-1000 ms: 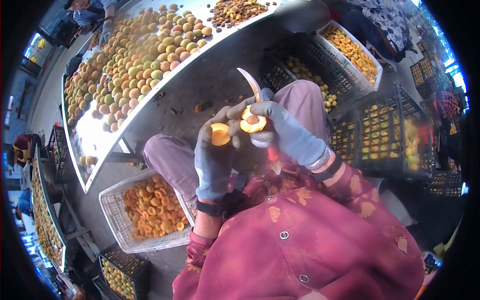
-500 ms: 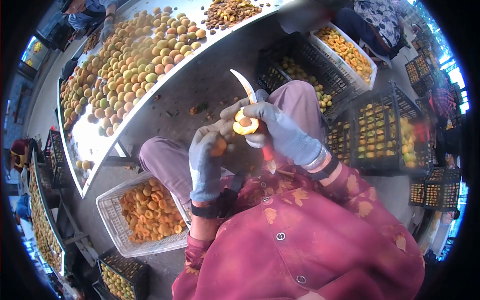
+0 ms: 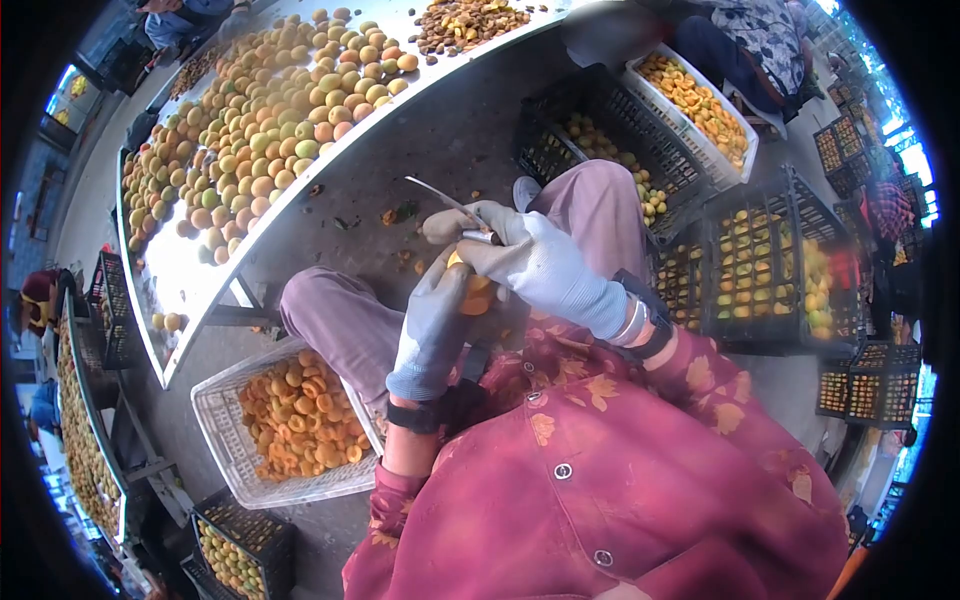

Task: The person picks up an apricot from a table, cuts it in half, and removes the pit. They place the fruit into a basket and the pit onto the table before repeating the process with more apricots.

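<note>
My right hand [image 3: 545, 260], in a grey work glove, is closed around a knife with a thin curved blade [image 3: 438, 193] pointing up and left. Its thumb and fingers meet my left hand [image 3: 432, 315], gloved too, in front of my lap. An orange apricot [image 3: 477, 296] is held in the curled fingers of my left hand, and a bit of yellow flesh shows between the two hands. Whether a pit is still in the fruit is hidden by the gloves. The knife's handle is mostly covered by my right hand.
A white crate [image 3: 285, 497] of apricot halves stands by my leg. Whole apricots [image 3: 255, 150] and a heap of pits [image 3: 460, 27] lie on the table [image 3: 190, 275]. Black crates [image 3: 775, 260] of fruit stand right; a white crate [image 3: 745, 165] is near another person [image 3: 745, 50].
My hands have come together, the left moving right and up slightly. The knife has tilted leftward and lower. The halved apricot with its exposed pit is no longer visible.
</note>
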### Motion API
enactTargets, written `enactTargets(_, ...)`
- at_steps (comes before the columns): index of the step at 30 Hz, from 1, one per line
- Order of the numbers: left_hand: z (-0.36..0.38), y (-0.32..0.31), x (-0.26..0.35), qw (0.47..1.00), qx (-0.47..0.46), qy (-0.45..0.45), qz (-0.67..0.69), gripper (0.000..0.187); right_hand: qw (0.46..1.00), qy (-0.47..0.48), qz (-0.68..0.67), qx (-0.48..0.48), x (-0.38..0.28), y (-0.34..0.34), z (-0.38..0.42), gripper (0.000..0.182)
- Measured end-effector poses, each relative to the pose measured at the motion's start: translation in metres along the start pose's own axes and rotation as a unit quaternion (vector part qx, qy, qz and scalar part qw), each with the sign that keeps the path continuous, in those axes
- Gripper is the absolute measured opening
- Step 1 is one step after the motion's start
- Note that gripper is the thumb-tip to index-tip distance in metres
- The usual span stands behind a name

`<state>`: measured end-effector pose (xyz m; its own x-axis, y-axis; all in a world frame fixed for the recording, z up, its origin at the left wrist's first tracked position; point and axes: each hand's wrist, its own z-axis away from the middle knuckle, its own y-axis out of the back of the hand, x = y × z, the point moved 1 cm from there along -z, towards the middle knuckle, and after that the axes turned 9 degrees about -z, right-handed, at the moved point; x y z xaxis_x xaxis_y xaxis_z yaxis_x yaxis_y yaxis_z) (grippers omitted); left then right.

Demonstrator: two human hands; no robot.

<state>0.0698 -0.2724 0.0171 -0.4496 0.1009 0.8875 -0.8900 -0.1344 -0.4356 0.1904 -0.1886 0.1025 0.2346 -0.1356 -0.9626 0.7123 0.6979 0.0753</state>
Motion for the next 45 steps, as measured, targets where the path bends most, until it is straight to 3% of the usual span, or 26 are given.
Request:
enactTargets(2,0.0,-0.005,0.007,0.999,-0.03,0.003,0.03,0.047,0.998,0.05,-0.002,0.026,0.02,-0.002,-0.007,0.033)
enactTargets(4,0.0,-0.001,0.003,0.998,-0.03,0.009,0.05,0.046,0.985,0.138,-0.086,0.051,0.028,-0.003,-0.01,0.036)
enactTargets(6,-0.001,-0.001,0.007,0.992,-0.024,0.028,0.123,0.046,0.982,0.123,-0.123,0.068,0.023,0.004,-0.01,0.036)
enactTargets(7,0.0,-0.006,0.007,0.989,0.03,0.035,0.143,0.049,0.977,0.109,-0.161,0.086,0.018,0.012,-0.009,0.036)
enactTargets(8,-0.001,-0.005,0.006,0.989,0.031,0.035,0.143,0.049,0.966,0.117,-0.226,0.045,0.01,0.022,-0.006,0.031)
enactTargets(11,-0.001,-0.001,0.003,0.984,0.01,0.031,0.174,0.066,0.966,0.109,-0.219,0.088,-0.006,0.027,-0.003,0.029)
enactTargets(13,0.001,-0.006,0.009,0.983,0.004,0.029,0.18,0.067,0.957,0.229,-0.137,0.115,-0.01,0.029,-0.002,0.032)
enactTargets(17,0.002,-0.008,0.011,0.99,-0.005,0.025,0.14,0.066,0.938,0.299,-0.025,0.171,-0.02,0.027,0.002,0.05)
enactTargets(20,0.003,-0.005,0.005,0.998,0.001,0.025,0.051,0.063,0.935,0.302,-0.031,0.183,-0.019,0.02,0.003,0.048)
enactTargets(26,0.004,-0.009,0.004,0.998,0.036,-0.016,0.055,0.062,0.938,0.276,0.045,0.207,-0.009,0.02,0.006,0.04)
enactTargets(28,0.005,-0.011,0.007,0.997,0.045,-0.004,0.064,0.063,0.91,0.369,0.065,0.179,-0.001,0.02,0.004,0.036)
enactTargets(30,0.004,-0.011,0.008,0.996,0.053,0.008,0.072,0.064,0.911,0.36,0.107,0.167,0.0,0.023,0.007,0.033)
enactTargets(32,0.003,-0.008,0.005,0.995,0.046,0.008,0.086,0.065,0.916,0.381,-0.026,0.125,0.004,0.021,0.008,0.03)
enactTargets(33,0.004,-0.008,0.006,0.995,0.047,0.007,0.086,0.065,0.928,0.295,-0.211,0.087,0.0,0.016,0.017,0.021)
enactTargets(34,0.004,-0.008,0.006,0.995,0.053,0.013,0.086,0.066,0.928,0.295,-0.212,0.086,0.004,0.018,0.015,0.021)
enactTargets(36,0.004,-0.008,0.006,0.995,0.057,0.019,0.085,0.067,0.922,0.38,-0.011,0.079,0.008,0.022,0.01,0.02)
enactTargets(45,0.002,-0.009,0.006,0.995,0.068,0.013,0.077,0.068,0.938,0.337,0.002,0.073,0.004,0.024,0.016,0.019)
